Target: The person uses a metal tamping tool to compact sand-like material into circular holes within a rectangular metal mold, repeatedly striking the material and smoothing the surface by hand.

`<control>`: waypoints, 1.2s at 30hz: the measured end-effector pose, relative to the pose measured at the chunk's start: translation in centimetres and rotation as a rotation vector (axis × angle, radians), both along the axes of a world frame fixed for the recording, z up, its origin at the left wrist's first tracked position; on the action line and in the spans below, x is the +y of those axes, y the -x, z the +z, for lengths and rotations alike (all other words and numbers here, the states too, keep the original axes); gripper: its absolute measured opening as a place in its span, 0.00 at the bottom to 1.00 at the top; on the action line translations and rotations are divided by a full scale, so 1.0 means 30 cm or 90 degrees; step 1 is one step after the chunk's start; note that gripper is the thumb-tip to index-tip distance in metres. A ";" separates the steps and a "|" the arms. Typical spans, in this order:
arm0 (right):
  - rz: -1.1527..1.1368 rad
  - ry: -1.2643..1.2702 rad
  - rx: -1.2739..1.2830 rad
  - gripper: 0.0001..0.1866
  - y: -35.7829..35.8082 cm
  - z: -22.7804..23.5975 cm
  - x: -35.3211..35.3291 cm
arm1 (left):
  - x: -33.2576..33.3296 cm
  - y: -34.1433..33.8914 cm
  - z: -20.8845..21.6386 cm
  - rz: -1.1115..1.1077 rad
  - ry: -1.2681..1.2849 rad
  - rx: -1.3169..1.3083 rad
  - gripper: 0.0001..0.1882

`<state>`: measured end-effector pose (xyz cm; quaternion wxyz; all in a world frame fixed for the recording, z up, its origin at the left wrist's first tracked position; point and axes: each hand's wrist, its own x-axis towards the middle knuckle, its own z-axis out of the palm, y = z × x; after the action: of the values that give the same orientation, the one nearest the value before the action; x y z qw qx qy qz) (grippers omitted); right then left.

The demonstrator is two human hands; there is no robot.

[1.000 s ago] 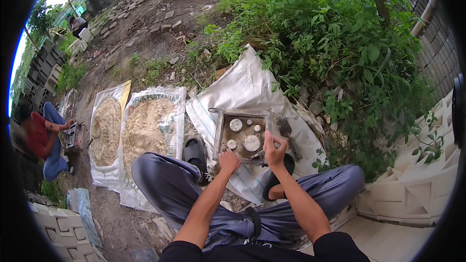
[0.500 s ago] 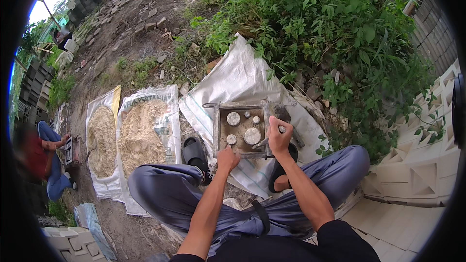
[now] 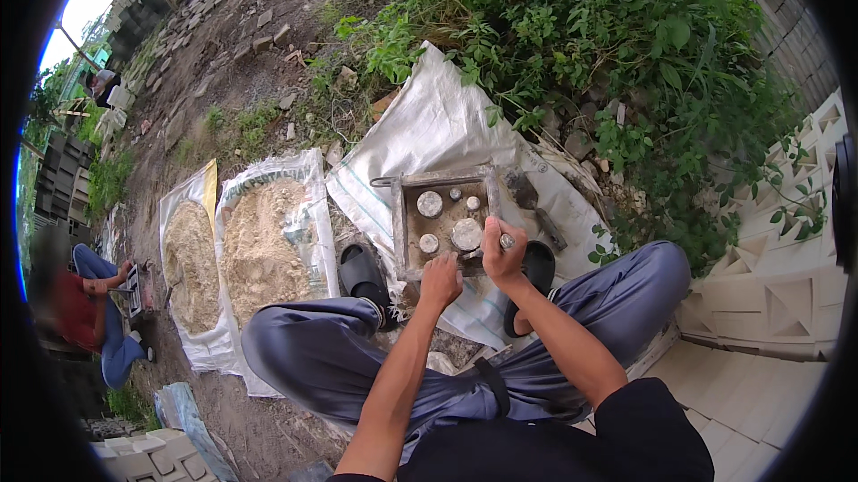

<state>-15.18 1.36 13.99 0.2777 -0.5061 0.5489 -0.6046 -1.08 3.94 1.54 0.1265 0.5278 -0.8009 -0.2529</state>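
Note:
A square mould frame [image 3: 401, 214] with a dull, worn rim stands on a white woven sack [image 3: 384, 147] between my feet. Sandy material lies inside it, around several round grey-white discs, a large one [image 3: 466, 234] among them. My right hand [image 3: 503, 254] is closed at the frame's near right corner round a hand tool [image 3: 507, 241]; its rounded handle end shows, and the working end is mostly hidden. At the near rim, my left hand [image 3: 441, 280] has its fingers curled; what they hold, if anything, is hidden.
To the left, two opened sacks hold pale sand [image 3: 264, 245]. A dark block [image 3: 551, 228] lies right of the frame. Green plants [image 3: 572, 62] grow beyond; pale patterned blocks [image 3: 760, 294] are stacked at right. Another person [image 3: 85, 308] sits at far left with a similar frame.
My left hand has slid right along the near rim. My right hand, still round the tool, has come slightly left and nearer relative to the frame. The whole view has shifted a little.

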 end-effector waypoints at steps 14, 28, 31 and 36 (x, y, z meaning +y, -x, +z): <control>-0.068 -0.092 -0.096 0.23 -0.008 0.143 0.033 | -0.069 -0.179 -0.038 0.354 -0.309 -0.050 0.84; 0.011 -0.096 -0.065 0.19 -0.048 0.052 0.062 | -0.072 -0.169 -0.090 0.369 -0.317 -0.021 0.87; -0.026 -0.100 -0.155 0.19 -0.082 0.155 0.048 | -0.097 -0.168 -0.082 0.371 -0.290 -0.019 0.86; -0.019 -0.072 -0.036 0.18 -0.070 0.006 0.076 | -0.071 -0.157 -0.058 0.386 -0.292 -0.002 0.85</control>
<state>-13.09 3.64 14.16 0.3122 -0.4641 0.5817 -0.5905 3.64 1.83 -0.19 0.0724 0.7558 -0.5312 -0.3760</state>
